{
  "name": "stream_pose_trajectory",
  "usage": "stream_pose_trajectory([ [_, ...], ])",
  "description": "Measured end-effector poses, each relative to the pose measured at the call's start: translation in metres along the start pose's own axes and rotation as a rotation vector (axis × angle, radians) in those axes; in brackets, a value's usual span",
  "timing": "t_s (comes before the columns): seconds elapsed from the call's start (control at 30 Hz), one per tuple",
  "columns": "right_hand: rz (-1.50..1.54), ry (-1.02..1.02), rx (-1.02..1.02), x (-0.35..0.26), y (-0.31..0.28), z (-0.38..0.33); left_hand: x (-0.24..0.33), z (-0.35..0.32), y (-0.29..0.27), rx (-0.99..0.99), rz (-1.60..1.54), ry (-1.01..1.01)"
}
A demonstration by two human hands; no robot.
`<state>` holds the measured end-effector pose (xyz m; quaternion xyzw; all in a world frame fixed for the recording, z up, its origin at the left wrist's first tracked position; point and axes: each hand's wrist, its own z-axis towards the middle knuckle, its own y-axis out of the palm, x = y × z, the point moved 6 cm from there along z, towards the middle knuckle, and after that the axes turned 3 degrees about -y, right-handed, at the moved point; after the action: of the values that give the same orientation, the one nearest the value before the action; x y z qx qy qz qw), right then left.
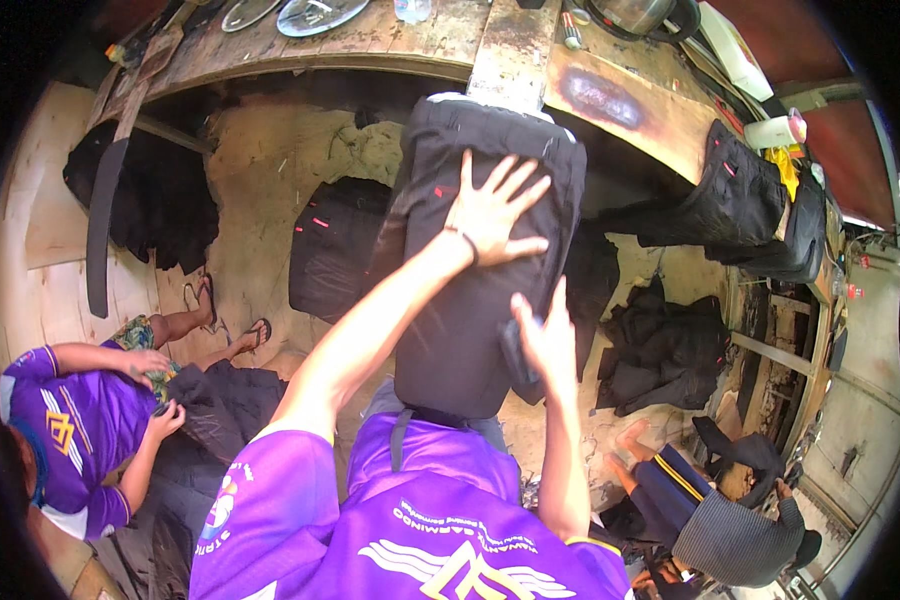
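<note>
A black garment (470, 330) with a gathered waistband at its far end and a small red tag is drawn over a narrow board that runs from the bench to my waist. My left hand (490, 215) lies flat on the upper part of it, fingers spread wide. At the garment's right edge, my right hand (547, 340) has its thumb and forefinger pointing up. Its other fingers are curled and partly hidden, around what looks like a loose dark fold of the same cloth.
A scorched wooden bench (410, 45) crosses the far side, with a kettle-like pot (645, 15) on it. Black garments hang at the right (735, 190) and lie in a pile (665, 345). One person sits with dark cloth at left (90, 430); another crouches at lower right (735, 535).
</note>
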<state>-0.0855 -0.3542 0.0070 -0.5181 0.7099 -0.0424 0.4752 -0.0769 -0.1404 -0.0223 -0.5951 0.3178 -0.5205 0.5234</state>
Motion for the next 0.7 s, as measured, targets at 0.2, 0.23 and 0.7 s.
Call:
stream_pose_trajectory([
  [0.2, -0.171, -0.103, 0.02, -0.023, -0.013, 0.103, -0.03, 0.06, -0.011, -0.023, 0.076, 0.025],
  [0.23, -0.152, -0.079, 0.018, -0.023, -0.012, 0.107, -0.028, 0.06, -0.014, 0.002, 0.108, 0.071],
  [0.7, -0.06, 0.065, -0.068, -0.027, -0.015, 0.104, -0.084, -0.109, -0.05, 0.651, -0.779, -0.538],
])
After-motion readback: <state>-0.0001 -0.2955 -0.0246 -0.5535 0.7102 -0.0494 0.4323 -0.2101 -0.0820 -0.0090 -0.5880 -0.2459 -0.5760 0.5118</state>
